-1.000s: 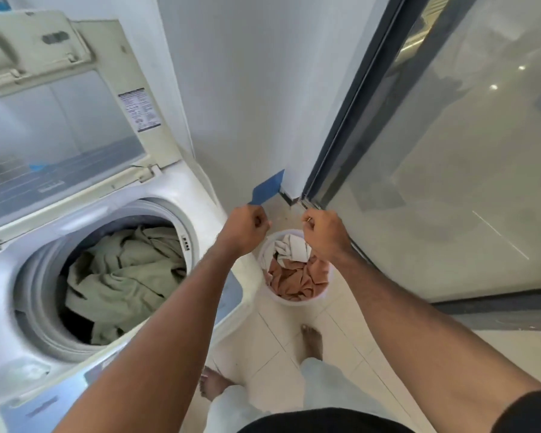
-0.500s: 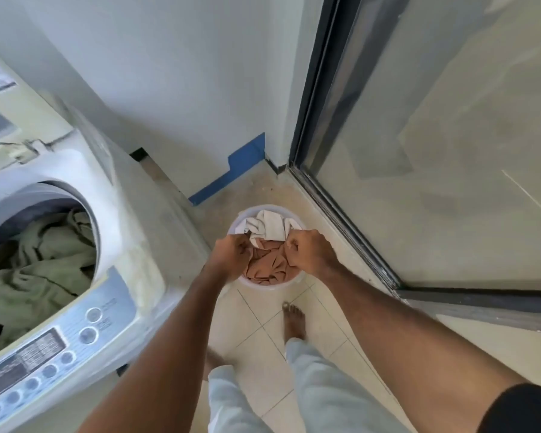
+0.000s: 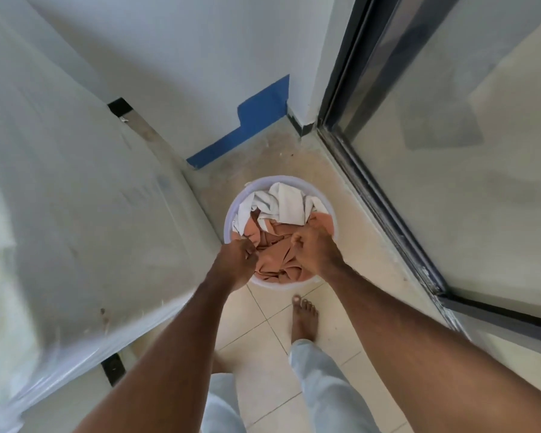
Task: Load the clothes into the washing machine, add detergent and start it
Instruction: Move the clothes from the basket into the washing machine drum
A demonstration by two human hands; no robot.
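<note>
A white round bucket (image 3: pixel 264 182) stands on the floor tiles in the corner, full of clothes. A white cloth (image 3: pixel 281 204) lies at its far side and an orange cloth (image 3: pixel 275 256) fills the near side. My left hand (image 3: pixel 236 259) is at the bucket's left rim with its fingers curled into the edge of the orange cloth. Over the right part of that cloth, my right hand (image 3: pixel 314 250) is curled, gripping a fold. Only the plastic-wrapped side of the washing machine (image 3: pixel 75 214) shows at the left; its drum is out of view.
A glass sliding door with a dark frame (image 3: pixel 388 220) runs along the right, close to the bucket. A white wall with a blue tape patch (image 3: pixel 256 120) is behind it. My bare right foot (image 3: pixel 305 317) stands just in front of the bucket.
The view has swung down and right, off the open drum to the bucket. Both hands have dropped from above the bucket into the orange cloth.
</note>
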